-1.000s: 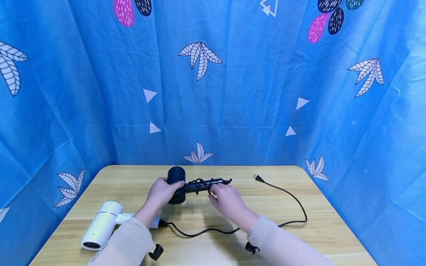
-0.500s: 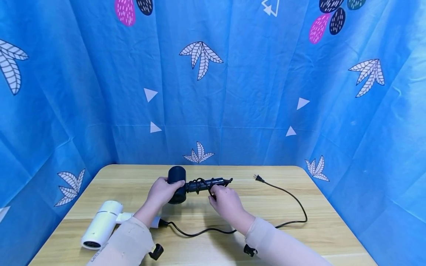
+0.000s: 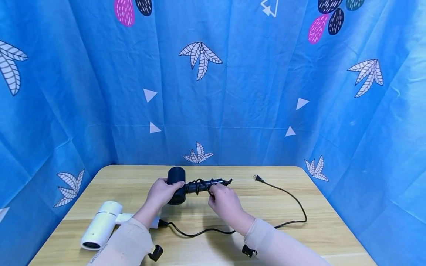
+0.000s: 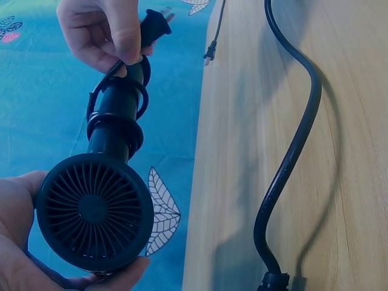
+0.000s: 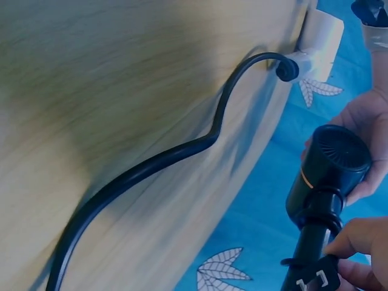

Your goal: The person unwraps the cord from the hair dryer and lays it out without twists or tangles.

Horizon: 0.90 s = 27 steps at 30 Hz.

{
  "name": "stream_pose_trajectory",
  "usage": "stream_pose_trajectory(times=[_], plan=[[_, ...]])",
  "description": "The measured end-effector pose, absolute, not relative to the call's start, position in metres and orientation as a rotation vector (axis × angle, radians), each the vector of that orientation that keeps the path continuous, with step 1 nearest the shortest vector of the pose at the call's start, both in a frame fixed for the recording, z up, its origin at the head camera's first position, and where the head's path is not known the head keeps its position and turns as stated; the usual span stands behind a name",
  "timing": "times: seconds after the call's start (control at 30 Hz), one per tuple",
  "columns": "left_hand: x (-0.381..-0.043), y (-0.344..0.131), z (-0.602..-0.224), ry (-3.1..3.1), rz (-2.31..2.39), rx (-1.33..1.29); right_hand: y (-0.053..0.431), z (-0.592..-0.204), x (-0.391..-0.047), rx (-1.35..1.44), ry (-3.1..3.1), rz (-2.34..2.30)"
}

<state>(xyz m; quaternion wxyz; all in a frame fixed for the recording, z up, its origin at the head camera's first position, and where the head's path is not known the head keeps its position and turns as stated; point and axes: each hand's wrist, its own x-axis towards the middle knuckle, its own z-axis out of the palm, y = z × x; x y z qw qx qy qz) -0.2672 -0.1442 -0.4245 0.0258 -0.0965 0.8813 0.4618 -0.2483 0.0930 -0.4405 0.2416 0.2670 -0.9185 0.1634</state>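
My left hand [image 3: 160, 194] grips the round body of a black hair dryer [image 3: 176, 176], thumb across its near side. The dryer lies sideways over the table, its handle pointing right and its vented end facing the left wrist camera. Black cord [image 4: 114, 127] loops loosely around the handle. My right hand [image 3: 227, 203] is at the handle's far end, pinching the cord's two-pronged plug [image 5: 316, 274] between thumb and fingers. In the head view this plug is hidden behind the hand.
A white hair dryer [image 3: 101, 226] lies on the wooden table [image 3: 133, 177] at the left, its handle partly behind my left forearm. Its black cord [image 3: 293, 195] runs right under my right arm, then curves back to a plug [image 3: 259, 178]. Blue patterned curtains [image 3: 253, 92] surround the table.
My right wrist has shifted slightly left, with the fingers still at the dryer's handle. My left hand and the black hair dryer have stayed in place.
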Motion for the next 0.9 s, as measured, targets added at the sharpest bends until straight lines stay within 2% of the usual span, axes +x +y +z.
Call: stream_pose_trajectory(times=[0.47, 0.9], plan=[[-0.265, -0.146, -0.424, 2.726, 1.434, -0.293, 0.09, -0.429, -0.243, 0.75, -2.459, 0.308], [-0.261, -0.145, -0.423, 2.723, 1.432, -0.291, 0.096, -0.395, -0.249, 0.883, -2.385, -0.062]])
